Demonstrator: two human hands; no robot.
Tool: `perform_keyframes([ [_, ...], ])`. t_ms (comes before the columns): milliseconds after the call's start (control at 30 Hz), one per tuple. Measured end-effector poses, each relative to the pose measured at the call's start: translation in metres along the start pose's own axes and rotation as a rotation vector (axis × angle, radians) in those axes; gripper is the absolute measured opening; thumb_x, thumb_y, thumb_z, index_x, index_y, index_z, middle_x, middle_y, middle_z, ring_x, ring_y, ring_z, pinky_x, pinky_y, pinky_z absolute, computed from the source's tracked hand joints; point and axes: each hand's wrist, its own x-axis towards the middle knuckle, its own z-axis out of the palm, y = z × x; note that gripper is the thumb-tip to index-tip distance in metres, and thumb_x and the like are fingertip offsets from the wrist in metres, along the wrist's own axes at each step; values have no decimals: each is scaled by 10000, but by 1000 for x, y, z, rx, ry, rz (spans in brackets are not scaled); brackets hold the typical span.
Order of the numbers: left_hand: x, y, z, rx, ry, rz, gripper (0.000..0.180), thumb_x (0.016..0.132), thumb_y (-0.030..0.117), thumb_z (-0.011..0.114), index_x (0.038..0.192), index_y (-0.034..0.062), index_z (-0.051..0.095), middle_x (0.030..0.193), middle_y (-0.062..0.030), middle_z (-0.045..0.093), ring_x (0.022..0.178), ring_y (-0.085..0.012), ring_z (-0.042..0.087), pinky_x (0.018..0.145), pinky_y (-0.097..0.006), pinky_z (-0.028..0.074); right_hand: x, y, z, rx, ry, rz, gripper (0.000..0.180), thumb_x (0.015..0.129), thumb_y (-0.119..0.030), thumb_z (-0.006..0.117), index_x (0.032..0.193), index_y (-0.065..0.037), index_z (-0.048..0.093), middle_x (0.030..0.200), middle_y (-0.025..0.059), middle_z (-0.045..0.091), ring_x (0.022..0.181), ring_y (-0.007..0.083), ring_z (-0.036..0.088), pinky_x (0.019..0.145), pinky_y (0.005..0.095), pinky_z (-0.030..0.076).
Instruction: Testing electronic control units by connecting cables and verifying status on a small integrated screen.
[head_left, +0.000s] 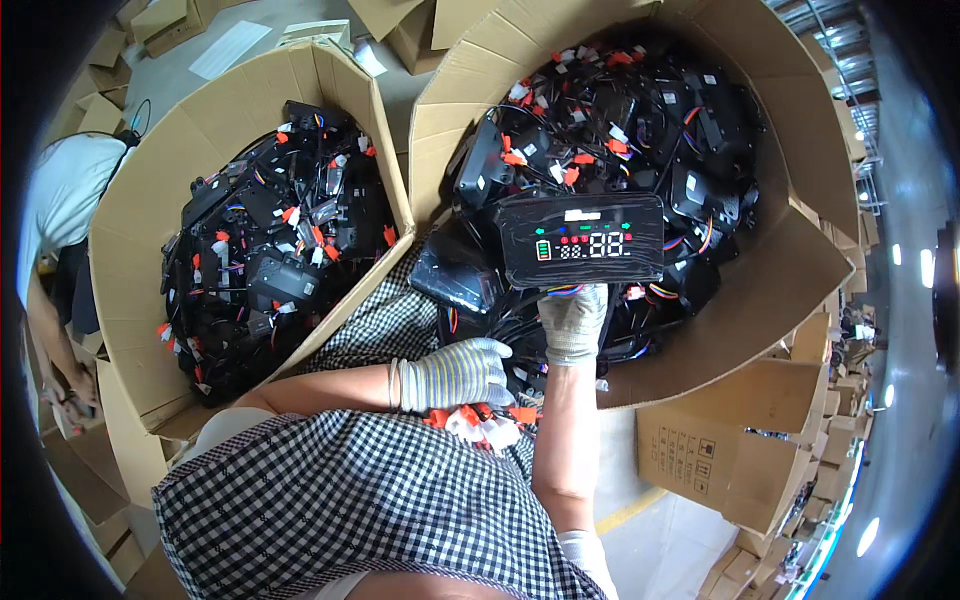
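My right hand (576, 325), in a striped work glove, grips a black display panel (585, 262) from its near edge, the fingers hidden behind it. Lit digits, a green battery symbol and small coloured icons show on its wrapped face. Closer to my body my gloved left hand (455, 375) is closed, its fingers curled round a wire bundle that is mostly hidden. Red and white plug connectors (482, 426) stick out just below that hand, over my checked apron (370, 500). Beside the held panel rests another black wrapped unit (455, 272).
A large open carton (770, 310) in front holds many black units with wires and plugs. To its left stands a second such carton (130, 300). Another box (715, 445) sits at the right. At the far left a person (75, 190) bends over.
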Motion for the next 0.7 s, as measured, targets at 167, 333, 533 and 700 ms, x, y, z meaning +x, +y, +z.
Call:
perform_keyframes([
  [167,0,-2,-2,51,-25,-42,173,729,115,550,880,130,633,787,-48,569,808,-209,582,1017,-418,390,-10,5,-27,134,79,6,475,707,-115,746,1143,-83,558,1056,31,631,904,137,622,803,268,526],
  [333,-5,-9,0,13,75,-89,221,722,115,564,929,157,629,827,-22,569,826,-188,578,1007,-421,398,-28,-7,-20,63,65,23,415,772,-149,706,1151,-84,552,1090,38,614,992,154,590,869,311,497],
  [533,6,-21,-42,-8,270,-304,177,723,184,649,837,104,541,802,-30,556,767,-241,576,931,-443,414,-128,-35,35,-584,-57,346,563,890,-341,598,1311,-3,438,1173,70,543,1045,152,524,909,284,425],
  [700,34,-1,-97,-1275,674,-657,266,737,141,682,906,95,482,978,-44,510,1013,-229,541,896,-412,463,-179,-66,53,-718,100,382,376,856,-326,611,998,21,644,657,-31,506,522,44,416,483,206,312],
])
